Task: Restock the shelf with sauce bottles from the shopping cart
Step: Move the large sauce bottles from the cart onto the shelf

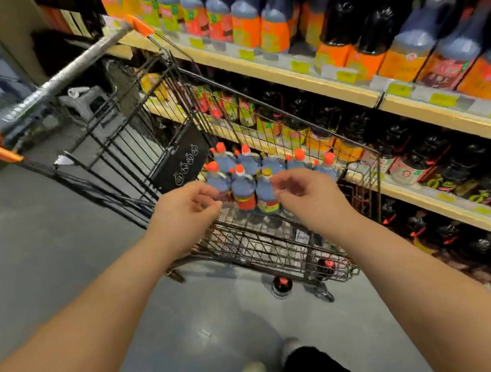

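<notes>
Over wire cart (278, 238), both hands' fingers loosely spread (empty), red-capped bottles (242, 186) below

No text legible (bottle labels (246, 29), shelf tags (443, 100) too blurry).

One head-worn wide-angle view looks forward and down from close above the forearms, onto the shopping cart (235, 168) ahead, with the shelf (352, 95) running along the right.
</notes>
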The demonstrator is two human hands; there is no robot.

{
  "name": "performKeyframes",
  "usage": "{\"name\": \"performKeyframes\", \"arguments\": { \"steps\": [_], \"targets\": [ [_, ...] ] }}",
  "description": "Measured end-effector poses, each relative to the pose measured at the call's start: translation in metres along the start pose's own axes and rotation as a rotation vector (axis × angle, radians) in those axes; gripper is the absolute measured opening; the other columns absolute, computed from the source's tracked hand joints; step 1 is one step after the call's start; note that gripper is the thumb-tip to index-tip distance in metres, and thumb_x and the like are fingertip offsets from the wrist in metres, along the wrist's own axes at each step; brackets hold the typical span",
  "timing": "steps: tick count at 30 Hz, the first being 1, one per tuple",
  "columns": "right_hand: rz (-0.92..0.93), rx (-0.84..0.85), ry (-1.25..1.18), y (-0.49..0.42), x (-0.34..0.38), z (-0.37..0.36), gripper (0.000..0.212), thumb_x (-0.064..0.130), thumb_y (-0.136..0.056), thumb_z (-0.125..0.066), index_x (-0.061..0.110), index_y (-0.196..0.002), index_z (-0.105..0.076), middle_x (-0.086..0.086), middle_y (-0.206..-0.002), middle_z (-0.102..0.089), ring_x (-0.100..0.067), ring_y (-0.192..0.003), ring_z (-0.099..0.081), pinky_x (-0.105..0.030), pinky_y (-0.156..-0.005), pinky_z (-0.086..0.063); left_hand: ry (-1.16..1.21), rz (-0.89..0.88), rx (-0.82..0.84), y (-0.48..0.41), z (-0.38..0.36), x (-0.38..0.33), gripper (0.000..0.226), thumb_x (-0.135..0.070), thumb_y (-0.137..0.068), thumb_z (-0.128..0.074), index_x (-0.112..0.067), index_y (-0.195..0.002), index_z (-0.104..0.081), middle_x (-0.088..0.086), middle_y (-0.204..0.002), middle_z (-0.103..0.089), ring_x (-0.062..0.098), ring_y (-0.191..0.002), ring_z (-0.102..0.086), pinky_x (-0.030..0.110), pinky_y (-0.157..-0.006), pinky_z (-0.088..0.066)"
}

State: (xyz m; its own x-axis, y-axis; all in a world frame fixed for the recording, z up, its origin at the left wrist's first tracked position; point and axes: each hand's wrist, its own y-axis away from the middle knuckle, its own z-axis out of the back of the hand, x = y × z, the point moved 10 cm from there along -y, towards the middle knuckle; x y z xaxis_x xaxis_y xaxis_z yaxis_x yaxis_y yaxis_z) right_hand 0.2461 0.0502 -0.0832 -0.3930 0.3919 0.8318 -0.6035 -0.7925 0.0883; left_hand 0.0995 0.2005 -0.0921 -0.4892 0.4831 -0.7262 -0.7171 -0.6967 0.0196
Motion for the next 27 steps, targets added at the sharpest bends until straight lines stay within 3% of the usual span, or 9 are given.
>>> {"name": "performKeyframes", "arguments": {
  "steps": [3, 6, 9, 12, 15, 18, 22, 24, 27],
  "targets": [
    [-0.013, 0.019, 0.014, -0.031, 0.003, -0.013, 0.023, 0.019, -0.094, -0.057, 0.018, -0.117, -0.065, -0.002, -0.103, -0.065, -0.014, -0.088, -0.059, -0.029, -0.079, -0.051, -0.062, 0.031, -0.005, -0.018, 0.012, 0.014, 0.011, -0.023, -0.085, -0.069, -0.026, -0.094, -0.066, -0.014, -0.075, -0.063, 0.009, -0.072, -0.058, 0.02, -0.067, -0.043],
    [-0.025, 0.053, 0.017, -0.068, 0.001, -0.025, 0.022, 0.016, -0.095, -0.055, 0.019, -0.115, -0.065, -0.007, -0.101, -0.066, -0.02, -0.082, -0.057, -0.038, -0.075, -0.05, -0.093, 0.07, 0.005, -0.043, 0.015, 0.028, 0.011, -0.028, -0.086, -0.068, -0.028, -0.096, -0.065, -0.012, -0.081, -0.065, 0.012, -0.076, -0.06, 0.024, -0.07, -0.045],
    [-0.027, 0.067, 0.019, -0.113, -0.004, -0.032, 0.022, 0.014, -0.095, -0.055, 0.019, -0.114, -0.064, -0.004, -0.099, -0.062, -0.021, -0.082, -0.057, -0.033, -0.07, -0.049, -0.072, 0.11, 0.019, -0.075, 0.012, 0.045, 0.009, -0.029, -0.085, -0.068, -0.03, -0.094, -0.064, -0.012, -0.08, -0.066, 0.011, -0.074, -0.06, 0.015, -0.064, -0.043],
    [-0.027, 0.104, 0.05, -0.159, -0.008, -0.039, 0.023, 0.014, -0.096, -0.054, 0.017, -0.118, -0.063, 0.0, -0.099, -0.06, -0.019, -0.083, -0.057, -0.019, -0.065, -0.045, -0.06, 0.143, 0.025, -0.111, 0.013, 0.056, 0.011, -0.028, -0.085, -0.069, -0.027, -0.096, -0.066, -0.012, -0.08, -0.065, 0.008, -0.073, -0.058, 0.01, -0.063, -0.041],
    [-0.074, 0.164, 0.056, -0.205, -0.017, -0.051, 0.022, 0.012, -0.097, -0.052, 0.016, -0.115, -0.064, -0.005, -0.087, -0.06, -0.022, -0.069, -0.05, -0.031, -0.063, -0.043, -0.071, 0.177, 0.041, -0.147, 0.014, 0.069, 0.013, -0.027, -0.087, -0.067, -0.025, -0.1, -0.065, -0.012, -0.081, -0.064, 0.011, -0.077, -0.059, 0.003, -0.059, -0.037],
    [-0.075, 0.217, 0.089, -0.242, -0.025, -0.069, 0.02, 0.01, -0.096, -0.051, 0.017, -0.11, -0.063, -0.015, -0.09, -0.063, -0.023, -0.072, -0.048, -0.033, -0.064, -0.039, -0.079, 0.201, 0.046, -0.173, 0.014, 0.083, 0.011, -0.028, -0.088, -0.066, -0.026, -0.099, -0.064, -0.016, -0.077, -0.061, 0.012, -0.077, -0.06, 0.006, -0.06, -0.038],
    [-0.117, 0.299, 0.119, -0.274, -0.049, -0.102, 0.026, 0.01, -0.099, -0.045, 0.016, -0.12, -0.058, -0.003, -0.09, -0.06, -0.021, -0.064, -0.044, -0.032, -0.058, -0.034, -0.064, 0.222, 0.066, -0.207, 0.001, 0.112, 0.008, -0.028, -0.087, -0.065, -0.028, -0.095, -0.064, -0.015, -0.076, -0.063, 0.006, -0.071, -0.056, 0.019, -0.065, -0.041],
    [-0.166, 0.334, 0.122, -0.289, -0.068, -0.12, 0.028, 0.01, -0.099, -0.043, 0.011, -0.124, -0.057, 0.003, -0.087, -0.055, -0.017, -0.065, -0.042, -0.029, -0.061, -0.032, -0.072, 0.23, 0.106, -0.225, -0.014, 0.129, 0.01, -0.029, -0.087, -0.065, -0.026, -0.097, -0.066, -0.012, -0.081, -0.065, 0.005, -0.073, -0.056, 0.014, -0.066, -0.039],
    [-0.239, 0.323, 0.202, -0.313, -0.095, -0.142, 0.028, 0.015, -0.095, -0.052, 0.012, -0.122, -0.061, 0.012, -0.079, -0.051, -0.015, -0.083, -0.052, -0.025, -0.076, -0.039, -0.075, 0.241, 0.129, -0.25, -0.034, 0.151, 0.014, -0.024, -0.086, -0.066, -0.019, -0.099, -0.069, -0.007, -0.079, -0.065, 0.008, -0.069, -0.054, 0.012, -0.06, -0.034]
  ]
}}
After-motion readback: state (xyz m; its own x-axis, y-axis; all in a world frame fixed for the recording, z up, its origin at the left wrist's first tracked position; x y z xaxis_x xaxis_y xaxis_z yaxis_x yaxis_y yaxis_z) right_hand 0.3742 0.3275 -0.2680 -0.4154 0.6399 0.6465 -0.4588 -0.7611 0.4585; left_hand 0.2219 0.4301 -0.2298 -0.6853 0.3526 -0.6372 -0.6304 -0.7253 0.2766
